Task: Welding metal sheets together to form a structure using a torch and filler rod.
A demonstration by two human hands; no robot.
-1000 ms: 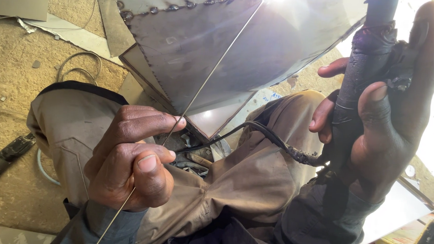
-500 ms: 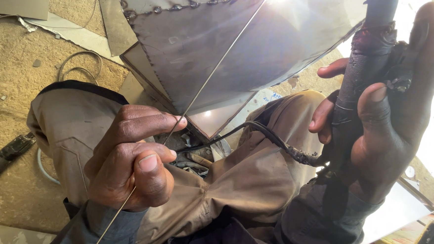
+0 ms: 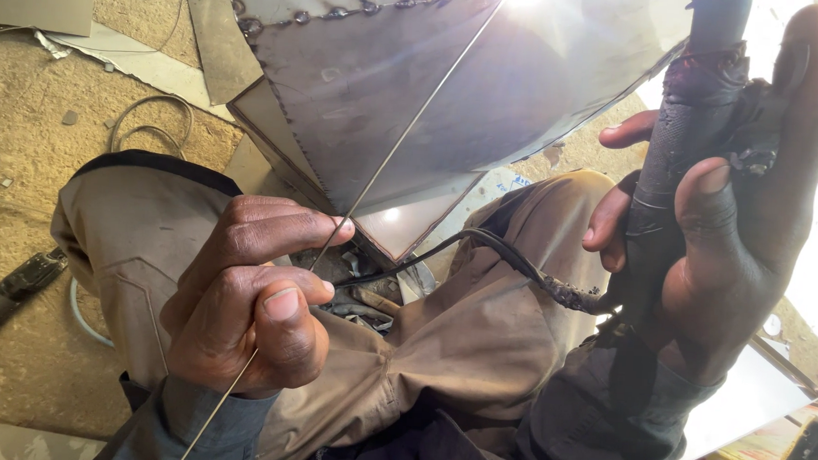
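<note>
Your left hand (image 3: pixel 251 306) pinches thin filler rod (image 3: pixel 405 136) btwn thumb & fingers, tip at bright arc on sheet-metal piece (image 3: pixel 388 98); right hand (image 3: pixel 737 210), grip wrapped tight, holds dark torch (image 3: pixel 674 160) upright

Sandy workshop floor under bright daylight

We see a gritty earthen floor (image 3: pixel 88 129) strewn with sheet-metal offcuts (image 3: pixel 129 57), loose wire (image 3: pixel 149 114) and a dark tool (image 3: pixel 9 293).
</note>
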